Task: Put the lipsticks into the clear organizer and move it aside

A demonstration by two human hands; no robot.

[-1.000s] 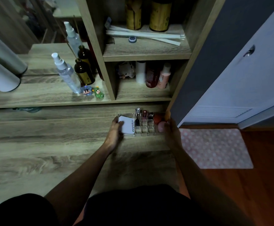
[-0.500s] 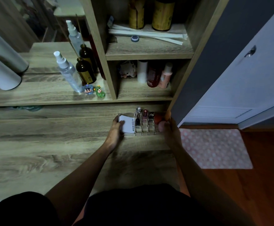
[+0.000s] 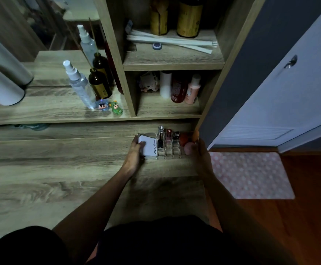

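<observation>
The clear organizer (image 3: 167,152) sits on the wooden desk, pushed back near the shelf unit's lower right corner. Several lipsticks (image 3: 168,135) stand upright in its slots, beside a white box marked 4U2skin (image 3: 150,147) and round pink and red items (image 3: 186,144) at its right end. My left hand (image 3: 134,154) grips the organizer's left side, fingers over the white box. My right hand (image 3: 199,153) holds its right side.
The desk (image 3: 50,169) stretches left and toward me. A shelf unit (image 3: 129,88) behind holds spray bottles (image 3: 80,87), brown bottles, two small figurines (image 3: 110,107) and tubes. White cylinders (image 3: 1,73) lie at the far left. A pink mat (image 3: 251,175) lies on the floor by a door.
Both hands stay clamped on the organizer, which holds its place near the shelf. Only the camera view shifts slightly.
</observation>
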